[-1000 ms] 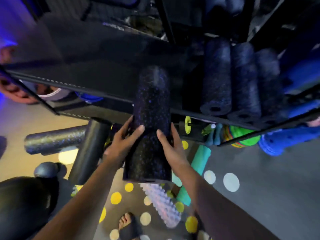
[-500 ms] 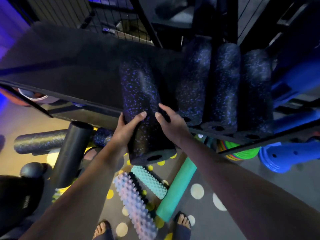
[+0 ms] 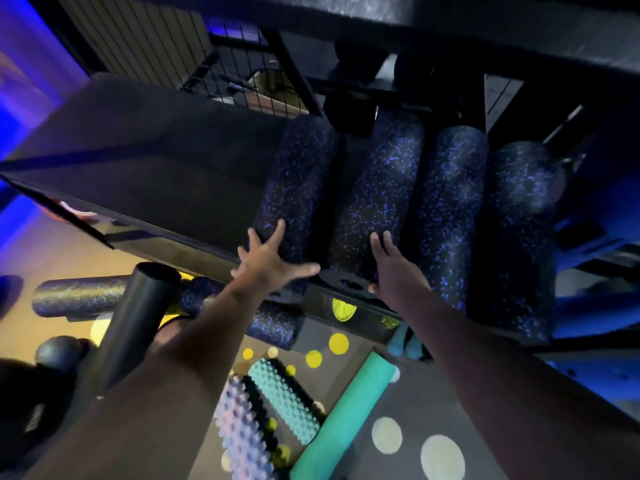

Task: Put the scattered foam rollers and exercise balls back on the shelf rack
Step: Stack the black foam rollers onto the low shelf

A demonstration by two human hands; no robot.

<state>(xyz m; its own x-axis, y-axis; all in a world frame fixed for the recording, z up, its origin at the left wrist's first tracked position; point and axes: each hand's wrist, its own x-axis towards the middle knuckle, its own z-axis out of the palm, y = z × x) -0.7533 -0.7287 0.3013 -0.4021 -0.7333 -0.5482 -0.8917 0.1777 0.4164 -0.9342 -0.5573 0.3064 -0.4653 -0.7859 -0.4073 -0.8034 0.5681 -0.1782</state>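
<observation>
A black foam roller with blue specks lies on the dark shelf, leftmost of several like rollers side by side. My left hand rests on its near end, fingers spread. My right hand lies flat on the near end of the roller next to it, fingers straight. On the floor below lie a speckled roller, another speckled one, a plain black roller, a teal smooth roller, two knobbly rollers and a dark ball.
The shelf's front edge runs across under my hands. A wire-mesh panel stands behind the shelf. Blue items fill the rack at the right. A dotted mat covers the floor. A large dark shape sits at lower left.
The speckled roller that both hands held has gone up and back onto the shelf beside the others. Both hands have let go and now lie open on the rollers' ends.
</observation>
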